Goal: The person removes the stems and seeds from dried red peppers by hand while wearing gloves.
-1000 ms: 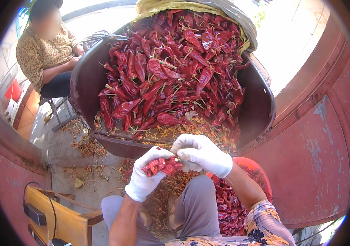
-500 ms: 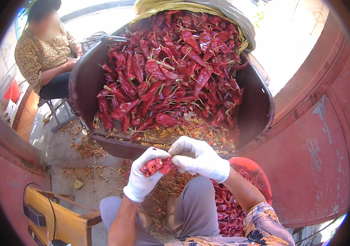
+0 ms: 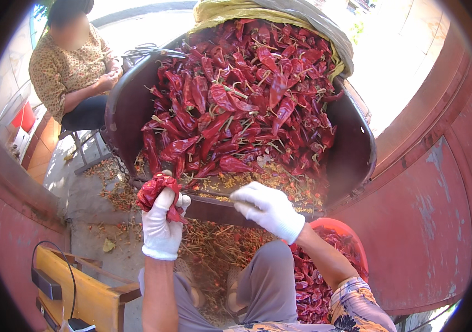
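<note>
My left hand (image 3: pixel 162 224), in a white glove, is closed on a bunch of dried red chilies (image 3: pixel 158 193), held up at the front left corner of a dark metal cart (image 3: pixel 352 149). My right hand (image 3: pixel 266 210), gloved too, is at the cart's front edge, its fingers loosely bent and apart, with nothing visible in them. A heap of red chilies with stems (image 3: pixel 241 99) lies in the cart under a folded-back yellow and grey cover (image 3: pixel 335 33). A red basin (image 3: pixel 355 243) of chilies stands by my right leg, partly hidden by my forearm.
Another person (image 3: pixel 67 77) sits at the upper left, hands together. A wooden bench (image 3: pixel 70 276) with a black cord is at lower left. Red metal panels (image 3: pixel 413 221) flank both sides. Stems and debris (image 3: pixel 214 243) litter the floor around my feet.
My left hand has moved left and up with the chilies, away from my right hand, which has loosened and dropped away from them. The view has shifted slightly.
</note>
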Demonstrator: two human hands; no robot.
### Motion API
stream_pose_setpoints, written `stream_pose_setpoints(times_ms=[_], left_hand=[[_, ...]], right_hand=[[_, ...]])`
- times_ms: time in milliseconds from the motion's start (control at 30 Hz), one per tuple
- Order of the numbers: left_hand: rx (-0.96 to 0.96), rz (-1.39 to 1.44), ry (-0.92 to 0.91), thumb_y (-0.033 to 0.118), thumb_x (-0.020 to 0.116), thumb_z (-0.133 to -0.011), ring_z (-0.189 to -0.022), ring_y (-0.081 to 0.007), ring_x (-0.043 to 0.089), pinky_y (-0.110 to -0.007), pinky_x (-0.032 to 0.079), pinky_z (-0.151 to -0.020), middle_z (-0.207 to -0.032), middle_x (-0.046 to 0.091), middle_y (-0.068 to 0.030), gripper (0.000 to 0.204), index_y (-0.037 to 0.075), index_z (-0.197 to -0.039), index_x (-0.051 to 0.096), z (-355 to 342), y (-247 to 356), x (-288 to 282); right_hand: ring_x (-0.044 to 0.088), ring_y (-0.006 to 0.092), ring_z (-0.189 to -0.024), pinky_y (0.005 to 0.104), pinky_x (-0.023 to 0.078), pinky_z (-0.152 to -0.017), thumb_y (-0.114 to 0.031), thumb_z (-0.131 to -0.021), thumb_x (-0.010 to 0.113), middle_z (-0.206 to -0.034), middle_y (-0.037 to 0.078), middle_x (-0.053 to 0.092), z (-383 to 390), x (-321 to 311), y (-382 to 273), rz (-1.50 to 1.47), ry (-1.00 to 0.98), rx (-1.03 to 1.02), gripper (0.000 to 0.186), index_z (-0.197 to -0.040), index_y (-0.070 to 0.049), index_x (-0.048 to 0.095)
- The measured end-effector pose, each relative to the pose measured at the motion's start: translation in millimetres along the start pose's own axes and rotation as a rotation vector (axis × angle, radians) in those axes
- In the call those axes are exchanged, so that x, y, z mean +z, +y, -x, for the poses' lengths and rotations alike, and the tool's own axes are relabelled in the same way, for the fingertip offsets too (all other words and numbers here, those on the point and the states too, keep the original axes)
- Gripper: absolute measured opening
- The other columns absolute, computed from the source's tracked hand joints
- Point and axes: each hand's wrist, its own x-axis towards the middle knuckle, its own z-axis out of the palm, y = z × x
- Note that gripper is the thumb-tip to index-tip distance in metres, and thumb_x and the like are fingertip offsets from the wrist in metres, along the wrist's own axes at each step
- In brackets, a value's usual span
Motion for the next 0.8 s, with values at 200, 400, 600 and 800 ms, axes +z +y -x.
stream_pose_setpoints(times_ms=[200, 400, 600, 800], left_hand=[[-0.096, 0.006, 0.293, 0.015, 0.067, -0.090, -0.067, -0.0093, 0.060, -0.030, 0.056, -0.068, -0.091, 0.067, -0.0032, 0.016, 0.009, -0.104, 0.064, -10.2, -10.0, -12.4], [-0.154, -0.023, 0.300, 0.018, 0.068, -0.089, -0.069, -0.0100, 0.061, -0.032, 0.056, -0.069, -0.093, 0.068, -0.0018, 0.017, 0.012, -0.104, 0.065, -13.8, -17.5, -22.7], [-0.207, -0.095, 0.303, 0.019, 0.070, -0.088, -0.069, -0.0105, 0.061, -0.031, 0.056, -0.065, -0.090, 0.067, 0.0009, 0.016, 0.014, -0.102, 0.065, -10.5, -23.9, -17.8], [-0.273, -0.135, 0.260, 0.017, 0.069, -0.088, -0.070, -0.0132, 0.062, -0.033, 0.056, -0.064, -0.087, 0.066, 0.0005, 0.015, 0.013, -0.101, 0.063, -13.5, -43.6, -13.8]], right_hand=[[0.063, 0.0295, -0.078, 0.0405, 0.052, -0.064, -0.015, -0.084, 0.062, -0.091, 0.010, 0.055, -65.9, 42.5, 7.9, 0.309, 0.133, -0.164, 0.010, -0.092, -0.009, 0.059], [0.063, 0.0318, -0.080, 0.0439, 0.053, -0.063, -0.015, -0.081, 0.062, -0.091, 0.012, 0.055, -86.1, 59.2, 28.9, 0.460, 0.065, -0.106, 0.010, -0.089, -0.011, 0.058], [0.064, 0.0277, -0.076, 0.0354, 0.051, -0.066, -0.012, -0.082, 0.066, -0.085, 0.009, 0.062, -80.6, 33.0, 51.7, 0.021, 0.394, -0.028, 0.013, -0.094, -0.009, 0.064], [0.058, 0.0089, -0.060, 0.0239, 0.047, -0.058, -0.012, -0.091, 0.057, -0.077, 0.000, 0.061, -74.4, 5.0, 52.3, -0.596, 0.333, 0.436, 0.019, -0.104, 0.000, 0.063]])
